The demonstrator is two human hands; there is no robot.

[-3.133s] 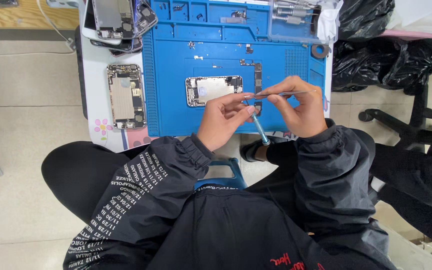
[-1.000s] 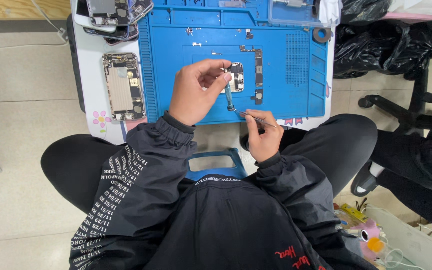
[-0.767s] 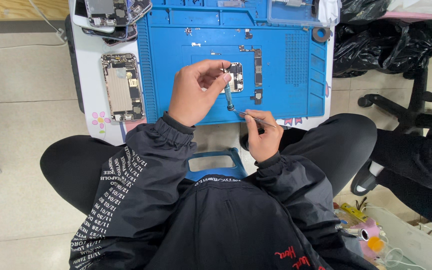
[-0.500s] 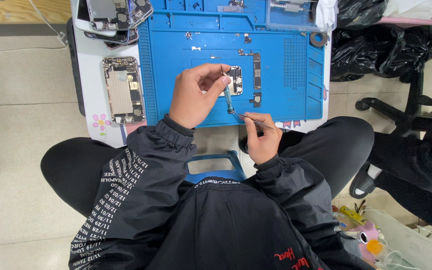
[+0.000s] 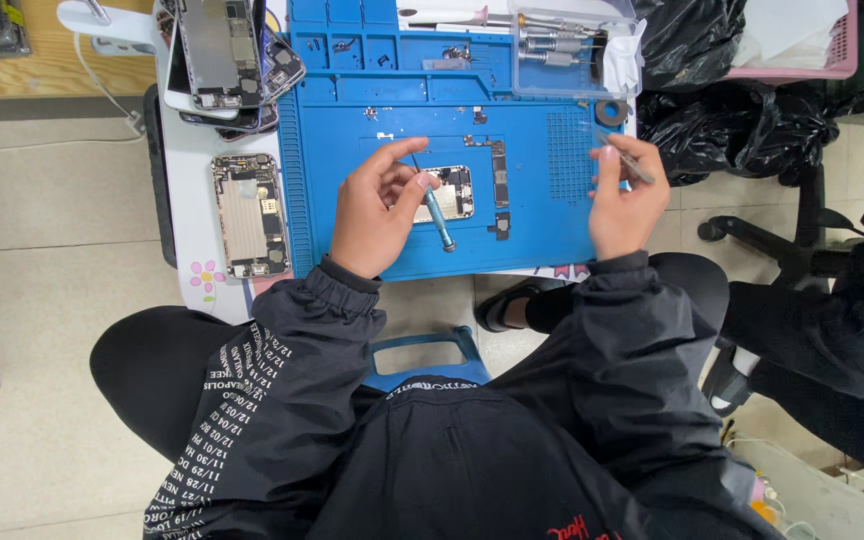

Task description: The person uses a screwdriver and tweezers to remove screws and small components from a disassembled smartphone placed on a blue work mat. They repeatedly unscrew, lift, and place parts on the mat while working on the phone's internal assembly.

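A small opened phone (image 5: pixel 452 192) lies in the middle of the blue work mat (image 5: pixel 542 235). My left hand (image 5: pixel 374 212) sits just left of it, gripping a thin screwdriver (image 5: pixel 438 218) with a light blue handle, held slanted over the phone's left end. Near the mat's right edge, well apart from the phone, my right hand (image 5: pixel 622 198) pinches slim metal tweezers (image 5: pixel 628 160) that point up and to the right. A narrow circuit strip (image 5: pixel 499 187) rests on the mat right of the phone.
A stripped phone frame (image 5: pixel 246 215) lies on the white table left of the mat, with stacked phone bodies (image 5: pixel 227 55) behind it. A clear tool box (image 5: pixel 574 45) and a tape ring (image 5: pixel 610 112) sit at the back right. Black bags (image 5: pixel 722 115) and another seated person (image 5: pixel 852 300) are at right.
My right hand has risen from the mat's front edge to its right side, still with the tweezers. My left hand stays beside the phone with the screwdriver.
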